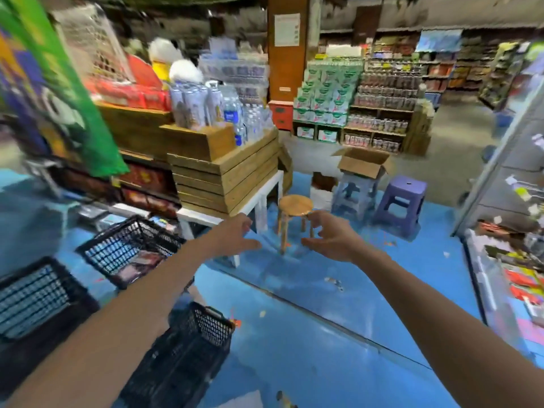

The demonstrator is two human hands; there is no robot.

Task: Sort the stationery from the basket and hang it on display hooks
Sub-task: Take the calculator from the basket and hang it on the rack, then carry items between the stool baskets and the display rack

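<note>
Grips nothing on either side: left grip (pixel 239 234) stretched forward with fingers loose and parted, right grip (pixel 325 241) much the same, thumb and fingers curved inward, well apart from the other, with nothing visible between them despite the blur. Hovers with both above the blue floor (pixel 323 334), just short of the round wooden stool (pixel 295 205).

No stationery (pixel 141 262) in hand. Lies as flat packets inside the black mesh basket (pixel 129 245) down at the left, beside the left forearm; too smeared to name piece by piece. Second black basket (pixel 206 322) lower still, under that forearm, contents hidden.

Display hooks (pixel 527 198) off at the right edge, loaded with a few coloured packs, far from the basket.

Probably a pause between pick-ups, with no sorting step under way.

Possible trouble from here, as a guess:
- Reaching back to the left without looking, and catching fingertips on the mesh or tipping the basket over.
- Scooping a mixed handful instead of one kind, and so mixing sorts on a single hook.
- Missing the hang-hole on a hook, with a dropped pack on the floor as the result.
- Crossing from left to right with eyes on the hooks, and kicking the stool or the low basket.
</note>
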